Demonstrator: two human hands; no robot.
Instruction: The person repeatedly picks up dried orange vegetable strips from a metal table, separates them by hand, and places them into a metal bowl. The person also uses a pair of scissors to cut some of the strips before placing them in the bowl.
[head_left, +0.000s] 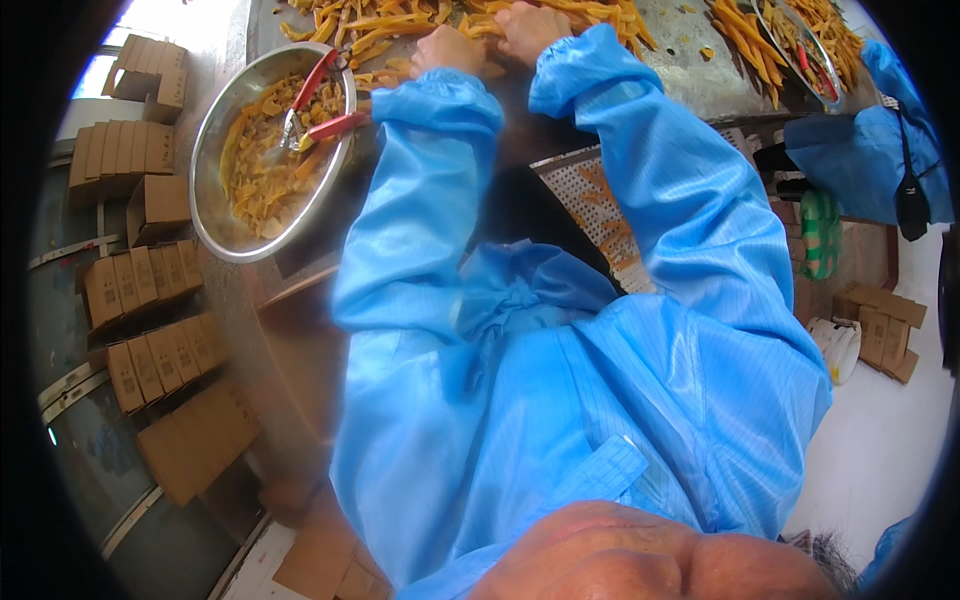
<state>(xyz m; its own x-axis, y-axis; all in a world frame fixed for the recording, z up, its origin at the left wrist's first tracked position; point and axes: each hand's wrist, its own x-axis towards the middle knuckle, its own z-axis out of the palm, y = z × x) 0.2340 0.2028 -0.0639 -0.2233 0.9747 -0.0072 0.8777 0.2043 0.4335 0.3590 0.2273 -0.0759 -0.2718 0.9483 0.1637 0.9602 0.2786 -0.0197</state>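
Observation:
Both hands are at the top of the head view, over a metal worktable (675, 82) strewn with orange strips of what looks like dried mango (390, 26). My left hand (448, 51) lies against the strips, its fingers curled and partly hidden. Just to its right, my right hand (532, 31) bends down into the same heap. Whether either hand grips a strip cannot be made out. By my left forearm stands a steel bowl (219, 229) holding small orange scraps. Red-handled pruning shears (311, 112) rest across its right rim, jaws toward the scraps.
Cardboard boxes (150, 274) stand in rows on the left. A perforated tray (577, 187) with strips sits below the table edge. At right are another heap of strips (742, 37), a second bowl (834, 94) with red-handled shears, a co-worker's blue sleeve (892, 67), and a white bucket (844, 345).

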